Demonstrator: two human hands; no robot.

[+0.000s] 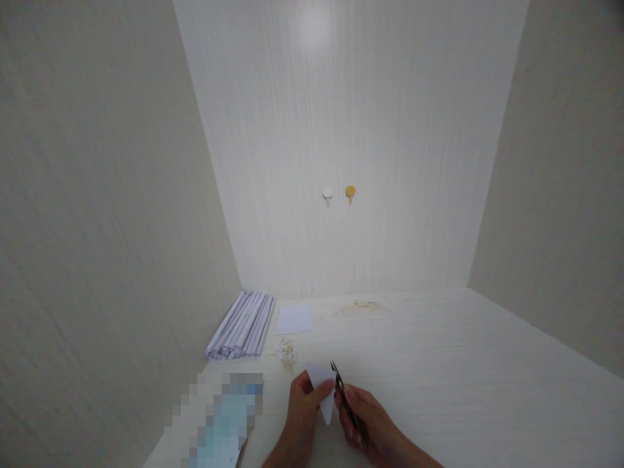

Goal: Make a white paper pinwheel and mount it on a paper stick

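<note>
Our left hand [303, 400] is clamped on a tapering piece of white paper [319, 374], thumb across its face, over the pale tabletop [439, 377]. Our right hand [363, 413] is closed around a dark two-pointed tool [340, 383], tips beside the paper. Beyond, we see white scraps [286, 351], a square sheet [294, 318] and stacked paper rolls [242, 325].

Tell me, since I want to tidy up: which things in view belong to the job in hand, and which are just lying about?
Job in hand: white paper, in the left hand; dark two-tipped tool, in the right hand; perhaps the flat sheet.

Seemingly not in use: white bundle; whitish bits; tan crumbs; pixelated item; white wall hook; gold wall hook.
</note>
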